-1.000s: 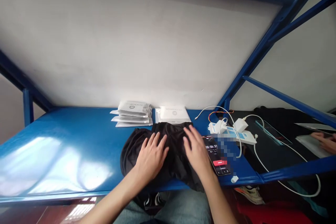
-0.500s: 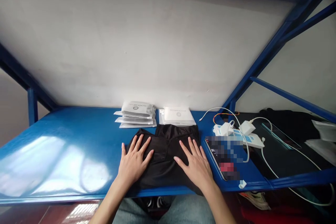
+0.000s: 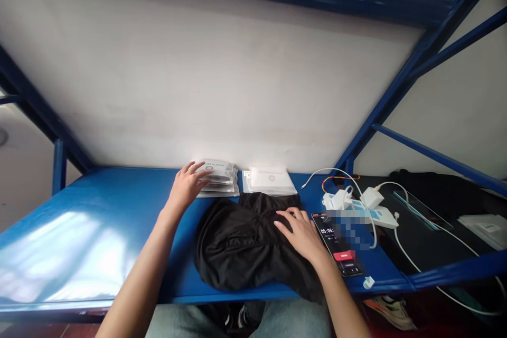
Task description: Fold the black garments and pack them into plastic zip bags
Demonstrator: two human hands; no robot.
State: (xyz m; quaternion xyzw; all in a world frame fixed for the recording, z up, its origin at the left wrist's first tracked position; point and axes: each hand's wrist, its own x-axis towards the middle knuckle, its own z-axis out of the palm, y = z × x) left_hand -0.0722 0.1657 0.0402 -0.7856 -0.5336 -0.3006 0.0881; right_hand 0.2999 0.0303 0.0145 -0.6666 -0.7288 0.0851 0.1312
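Note:
A crumpled black garment (image 3: 237, 243) lies on the blue tabletop in front of me; its exact kind is unclear. My right hand (image 3: 299, 232) rests on its right side with fingers slightly bent and apart. Farther off, my left hand (image 3: 189, 185) is at the left edge of a stack of clear plastic packages (image 3: 222, 171) with printed lettering. Its fingers are spread over the top package, and I see no grip on it. To the right of that stack lies another pile of white packages (image 3: 271, 182), near the garment's far edge.
A phone (image 3: 336, 248) with a running timer lies right of the garment. Beyond it are a white power strip (image 3: 380, 215) with chargers and loose cables. A second phone (image 3: 420, 211) lies on a dark surface farther right. Blue metal bars (image 3: 396, 90) frame the table.
My left hand has lifted off the garment and reached forward to the package stack. My right hand stays on the garment, fingers more bent. The cloth looks more rumpled, and the view has shifted slightly.

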